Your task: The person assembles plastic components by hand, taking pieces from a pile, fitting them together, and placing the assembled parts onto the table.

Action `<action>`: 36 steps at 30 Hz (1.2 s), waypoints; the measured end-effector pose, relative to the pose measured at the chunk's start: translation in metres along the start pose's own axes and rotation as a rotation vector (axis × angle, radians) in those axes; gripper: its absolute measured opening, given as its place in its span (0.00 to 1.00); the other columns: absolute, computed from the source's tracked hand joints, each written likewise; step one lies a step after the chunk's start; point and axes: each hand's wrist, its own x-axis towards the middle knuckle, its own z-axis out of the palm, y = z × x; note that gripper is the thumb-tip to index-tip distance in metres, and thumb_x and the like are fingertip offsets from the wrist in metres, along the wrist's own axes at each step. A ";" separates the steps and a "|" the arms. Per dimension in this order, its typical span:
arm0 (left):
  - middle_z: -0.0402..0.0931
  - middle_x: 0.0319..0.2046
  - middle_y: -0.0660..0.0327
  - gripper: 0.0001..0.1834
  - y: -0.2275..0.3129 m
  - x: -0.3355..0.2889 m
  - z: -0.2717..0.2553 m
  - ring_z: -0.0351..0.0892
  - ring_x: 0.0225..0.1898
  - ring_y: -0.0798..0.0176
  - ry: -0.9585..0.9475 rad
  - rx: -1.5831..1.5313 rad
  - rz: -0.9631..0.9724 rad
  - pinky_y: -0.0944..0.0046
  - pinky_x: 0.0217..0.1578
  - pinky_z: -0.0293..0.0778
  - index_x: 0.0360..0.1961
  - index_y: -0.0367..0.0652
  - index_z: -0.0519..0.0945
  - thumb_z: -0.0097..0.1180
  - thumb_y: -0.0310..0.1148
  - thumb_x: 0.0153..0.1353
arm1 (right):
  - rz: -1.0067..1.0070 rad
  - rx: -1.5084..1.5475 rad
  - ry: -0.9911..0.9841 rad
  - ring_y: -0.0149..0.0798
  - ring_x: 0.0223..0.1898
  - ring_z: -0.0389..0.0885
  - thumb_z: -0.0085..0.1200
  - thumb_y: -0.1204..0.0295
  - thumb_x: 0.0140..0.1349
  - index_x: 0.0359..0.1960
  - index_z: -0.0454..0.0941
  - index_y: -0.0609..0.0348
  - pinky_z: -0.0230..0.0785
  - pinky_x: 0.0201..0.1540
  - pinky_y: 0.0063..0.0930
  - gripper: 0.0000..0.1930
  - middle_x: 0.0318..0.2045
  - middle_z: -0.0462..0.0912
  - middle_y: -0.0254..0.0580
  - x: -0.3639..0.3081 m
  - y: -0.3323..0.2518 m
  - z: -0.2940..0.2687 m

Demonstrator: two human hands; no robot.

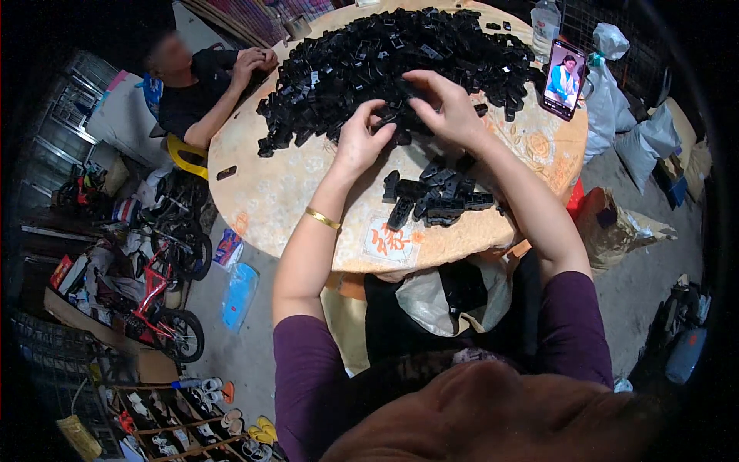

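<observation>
round table, both hands pinching black plastic parts

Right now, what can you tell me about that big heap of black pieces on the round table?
The big heap is made of many small, blocky black parts, plastic by the look, dumped loosely at all angles. It covers the far half of the round table. Both the left hand and the right hand reach into its near edge. A smaller pile lies apart, nearer the person.

Parts heap on table; phone right.
</observation>
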 end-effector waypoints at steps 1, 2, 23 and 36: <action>0.74 0.28 0.58 0.18 0.009 0.000 0.000 0.75 0.29 0.69 -0.049 -0.118 -0.155 0.72 0.31 0.72 0.43 0.33 0.69 0.55 0.25 0.50 | -0.067 0.021 -0.009 0.37 0.33 0.75 0.52 0.75 0.49 0.45 0.69 0.60 0.68 0.33 0.25 0.18 0.34 0.72 0.44 -0.001 -0.002 0.000; 0.74 0.28 0.58 0.18 0.009 0.002 0.001 0.75 0.29 0.69 -0.051 -0.119 -0.153 0.72 0.31 0.72 0.43 0.33 0.69 0.55 0.25 0.50 | 0.007 0.071 -0.116 0.33 0.40 0.71 0.50 0.79 0.50 0.46 0.66 0.62 0.69 0.38 0.24 0.18 0.38 0.67 0.42 -0.002 -0.001 0.001; 0.76 0.28 0.59 0.12 0.012 -0.002 -0.012 0.76 0.28 0.70 -0.104 -0.276 -0.136 0.73 0.30 0.74 0.39 0.31 0.74 0.52 0.19 0.50 | -0.178 -0.083 -0.182 0.44 0.36 0.77 0.56 0.77 0.45 0.41 0.75 0.59 0.72 0.37 0.30 0.18 0.35 0.78 0.46 -0.005 -0.001 0.011; 0.76 0.32 0.60 0.19 0.014 -0.003 -0.011 0.75 0.30 0.71 -0.135 -0.389 -0.174 0.74 0.31 0.72 0.44 0.32 0.70 0.56 0.22 0.49 | -0.283 -0.102 -0.126 0.44 0.37 0.77 0.55 0.82 0.43 0.40 0.75 0.59 0.71 0.38 0.31 0.18 0.35 0.78 0.46 -0.006 -0.002 0.013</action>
